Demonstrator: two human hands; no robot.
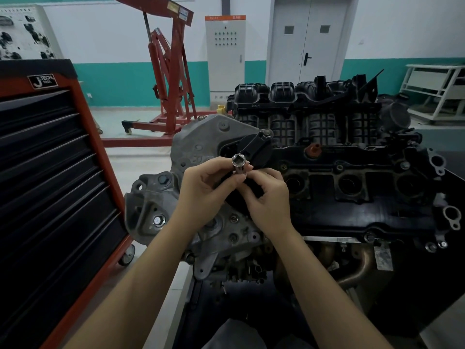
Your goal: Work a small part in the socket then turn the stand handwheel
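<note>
socket: a chrome deep socket, held upright with its open hexagonal end turned up toward the camera, raised above the near-left end of the engine and touching no part of it.

left hand: fingers and thumb curled round the socket's lower barrel, grasping it from the left; forearm runs in from the lower left.

right hand: fingertips pinching at the socket's lower end, just beside the left thumb (whether it also grips a second small part there cannot be told, the spot being hidden by the fingers).

engine: dark, with a black valve cover along its top, a row of round plug wells, a black ribbed intake manifold at the far side, and a grey cast timing cover at the left end, directly beneath the hands.

orange cap: small, seated on the valve cover, well right of the socket.

tool cabinet: red frame, black drawers, all closed, on castors, left of the engine.

engine hoist: red, standing on the floor beyond the cabinet.

electrical cabinet: grey, against the far wall beside a double door.
</note>
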